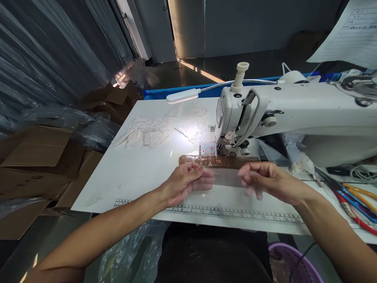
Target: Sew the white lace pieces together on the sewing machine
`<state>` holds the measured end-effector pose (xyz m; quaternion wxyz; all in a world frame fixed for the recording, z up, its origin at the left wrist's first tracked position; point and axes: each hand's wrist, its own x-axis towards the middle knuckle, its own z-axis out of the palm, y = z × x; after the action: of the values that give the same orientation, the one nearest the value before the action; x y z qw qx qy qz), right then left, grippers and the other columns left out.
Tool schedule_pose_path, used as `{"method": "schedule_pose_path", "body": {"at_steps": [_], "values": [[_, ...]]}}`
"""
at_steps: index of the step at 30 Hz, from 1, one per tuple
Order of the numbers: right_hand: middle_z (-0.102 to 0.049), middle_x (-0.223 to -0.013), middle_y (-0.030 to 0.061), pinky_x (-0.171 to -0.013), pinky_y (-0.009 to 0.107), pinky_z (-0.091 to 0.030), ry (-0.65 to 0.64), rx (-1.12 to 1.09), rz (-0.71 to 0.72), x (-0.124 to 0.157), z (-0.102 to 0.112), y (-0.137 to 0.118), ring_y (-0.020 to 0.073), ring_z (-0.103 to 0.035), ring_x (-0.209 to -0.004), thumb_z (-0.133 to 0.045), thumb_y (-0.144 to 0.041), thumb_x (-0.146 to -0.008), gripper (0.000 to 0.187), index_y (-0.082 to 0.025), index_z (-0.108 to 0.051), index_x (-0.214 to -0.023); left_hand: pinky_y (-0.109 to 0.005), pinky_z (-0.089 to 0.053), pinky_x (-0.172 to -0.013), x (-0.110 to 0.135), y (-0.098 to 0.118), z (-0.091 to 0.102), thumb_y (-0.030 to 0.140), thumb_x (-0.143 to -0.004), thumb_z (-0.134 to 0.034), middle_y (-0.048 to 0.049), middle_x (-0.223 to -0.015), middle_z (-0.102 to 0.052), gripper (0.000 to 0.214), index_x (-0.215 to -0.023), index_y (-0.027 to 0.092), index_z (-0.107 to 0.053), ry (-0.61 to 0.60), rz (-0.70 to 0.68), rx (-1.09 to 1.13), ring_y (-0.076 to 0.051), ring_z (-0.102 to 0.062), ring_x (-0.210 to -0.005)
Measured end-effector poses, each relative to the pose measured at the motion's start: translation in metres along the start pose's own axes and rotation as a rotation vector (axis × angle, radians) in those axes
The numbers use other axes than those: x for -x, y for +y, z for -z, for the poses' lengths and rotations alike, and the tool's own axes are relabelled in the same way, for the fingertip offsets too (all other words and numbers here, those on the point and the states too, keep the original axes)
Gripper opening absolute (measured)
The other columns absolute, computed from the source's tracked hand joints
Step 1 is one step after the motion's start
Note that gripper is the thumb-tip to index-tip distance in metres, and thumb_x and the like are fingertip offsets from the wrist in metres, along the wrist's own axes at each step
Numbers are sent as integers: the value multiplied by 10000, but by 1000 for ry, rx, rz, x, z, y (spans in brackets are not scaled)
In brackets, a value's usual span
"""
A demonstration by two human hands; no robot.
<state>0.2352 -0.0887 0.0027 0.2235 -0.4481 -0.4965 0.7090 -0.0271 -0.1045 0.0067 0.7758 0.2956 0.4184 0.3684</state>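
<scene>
My left hand point(188, 181) and my right hand point(266, 180) both pinch the ends of a clear plastic bag point(226, 177), held flat just above the white sewing table point(132, 177). The bag has a brown strip point(218, 161) along its far edge with small red marks. It lies right in front of the needle area of the white sewing machine point(294, 114). Fingers of both hands are curled onto the plastic.
White lace fabric point(159, 129) lies on the table under a gooseneck lamp point(182, 95). Scissors with coloured handles point(350, 196) are at the right. A ruler scale point(224, 212) runs along the table's front edge. Cardboard boxes point(38, 157) stand at left, and a purple basket point(294, 263) sits below.
</scene>
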Motion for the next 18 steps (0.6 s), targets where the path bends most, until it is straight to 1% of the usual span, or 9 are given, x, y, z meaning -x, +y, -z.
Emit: {"method": "schedule_pose_path", "body": {"at_steps": [2, 4, 6, 8, 11, 12, 14, 16, 18], "values": [[-676, -774, 42, -504, 249, -490, 151, 103, 5, -12, 3, 0, 170, -677, -653, -711, -441, -779, 279, -184, -644, -865, -288, -606, -790, -6, 1, 1, 234, -859, -703, -141, -984, -723, 197, -873, 108, -551, 10, -16, -63, -190, -724, -887], [-660, -702, 30, -527, 268, -473, 350, 364, 47, -28, 2, 0, 174, -659, -628, -639, -421, -823, 232, -191, -613, -807, -311, -603, -801, -18, 4, 7, 244, -880, -673, -142, -977, -719, 186, -876, 113, -542, 21, -49, -196, -194, -721, -892], [-608, -594, 3, -523, 286, -420, 527, 649, 96, -41, -1, 1, 183, -615, -578, -600, -398, -834, 206, -206, -579, -761, -329, -607, -738, -32, 9, 16, 260, -891, -652, -114, -902, -714, 187, -884, 128, -518, 52, -130, -441, -185, -720, -814], [-544, -523, -14, -515, 296, -357, 644, 832, 132, -48, -3, 1, 191, -556, -541, -593, -406, -825, 216, -222, -543, -723, -320, -590, -640, -41, 12, 26, 280, -887, -646, -81, -871, -697, 201, -942, 140, -511, 108, -312, -819, -167, -695, -717], [-483, -501, -18, -499, 291, -290, 743, 953, 174, -45, -3, 3, 179, -479, -507, -576, -463, -827, 316, -240, -450, -643, -310, -538, -583, -46, 14, 37, 289, -918, -576, -103, -979, -674, 206, -1049, 133, -546, 181, -721, -1422, -179, -658, -740], [-474, -502, -19, -494, 289, -280, 762, 991, 182, -41, -2, 3, 172, -461, -496, -577, -487, -824, 350, -243, -423, -625, -321, -534, -609, -46, 14, 39, 282, -935, -543, -116, -1023, -669, 203, -1066, 128, -564, 154, -844, -1559, -194, -655, -794], [-483, -517, -21, -488, 284, -277, 766, 1023, 166, -34, 0, 5, 163, -453, -484, -619, -519, -786, 383, -243, -416, -616, -357, -534, -717, -44, 10, 40, 284, -957, -510, -124, -1103, -665, 224, -1098, 133, -594, -20, -1020, -1701, -215, -646, -921], [-532, -560, -18, -491, 283, -300, 738, 989, 143, -26, 3, 8, 161, -482, -495, -678, -504, -732, 344, -237, -477, -649, -399, -507, -845, -42, 6, 40, 329, -947, -545, -108, -1183, -658, 274, -1151, 157, -603, -249, -1088, -1734, -224, -628, -1022], [-585, -625, -9, -499, 284, -344, 684, 848, 136, -20, 3, 10, 155, -518, -521, -707, -453, -703, 275, -223, -559, -728, -436, -473, -902, -40, 3, 40, 380, -923, -584, -101, -1232, -647, 326, -1176, 176, -613, -360, -1080, -1738, -236, -619, -1050]]}}
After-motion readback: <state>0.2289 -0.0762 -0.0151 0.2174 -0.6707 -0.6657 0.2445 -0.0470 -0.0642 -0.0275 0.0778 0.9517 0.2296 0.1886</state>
